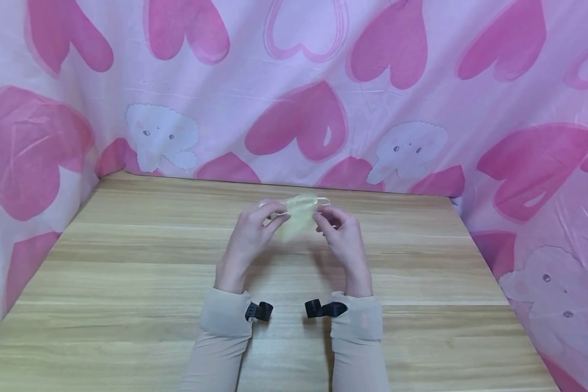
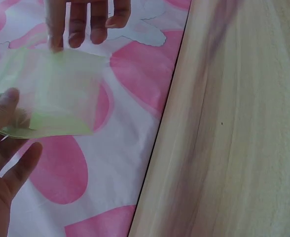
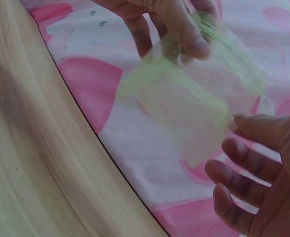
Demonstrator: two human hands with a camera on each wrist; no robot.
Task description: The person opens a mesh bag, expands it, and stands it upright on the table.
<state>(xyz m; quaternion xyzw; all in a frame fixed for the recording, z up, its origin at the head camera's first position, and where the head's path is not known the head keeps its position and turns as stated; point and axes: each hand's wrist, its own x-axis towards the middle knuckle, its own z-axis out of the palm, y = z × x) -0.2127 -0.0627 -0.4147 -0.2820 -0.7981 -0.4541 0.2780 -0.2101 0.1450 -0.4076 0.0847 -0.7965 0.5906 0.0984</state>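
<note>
A small, sheer, pale yellow-green organza pouch point(image 1: 301, 213) is held up over the far part of the table, between both hands. My left hand point(image 1: 255, 228) pinches its left side with thumb and fingers. At the opposite edge, the thumb and forefinger of my right hand point(image 1: 342, 231) grip the cloth. A thin whitish cord loop point(image 1: 325, 200) sticks out by the right fingers. Seen from the left wrist, the pouch point(image 2: 68, 94) hangs flat and see-through. From the right wrist, the pouch point(image 3: 184, 113) looks spread and slightly blurred, with the other right fingers loosely curled below.
Under the hands lies a wood-grain table point(image 1: 127, 272). A pink curtain point(image 1: 235, 98) with hearts and white cartoon animals runs along its back and sides. Black wrist straps point(image 1: 263, 311) sit on the beige sleeves point(image 1: 220, 337).
</note>
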